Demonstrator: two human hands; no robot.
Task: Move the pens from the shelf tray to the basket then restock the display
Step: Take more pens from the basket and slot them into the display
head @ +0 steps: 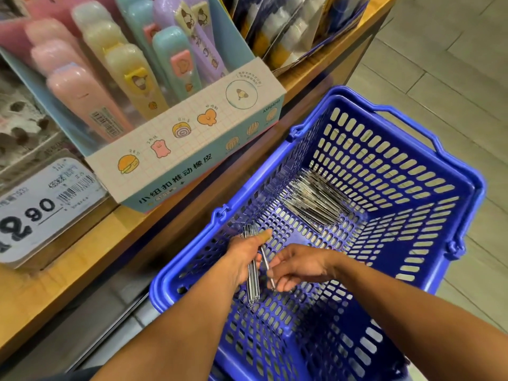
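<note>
A blue plastic basket (pixel 453 188) stands on the floor beside the wooden shelf. A pile of slim clear pens (pixel 313 198) lies on its bottom at the far side. Over the basket's near left part, my left hand (pixel 243 257) grips a small bunch of pens (pixel 253 281) that point down and toward me. My right hand (pixel 297 266) is just to the right of it, fingers pinched on a single pen (pixel 267 266) next to that bunch.
The wooden shelf (pixel 90 243) runs along the left, bearing a pastel display box of erasers (pixel 189 144), a price tag holder (pixel 41 210) and a dark display box of packets (pixel 297 31). Grey floor tiles (pixel 453 78) lie to the right.
</note>
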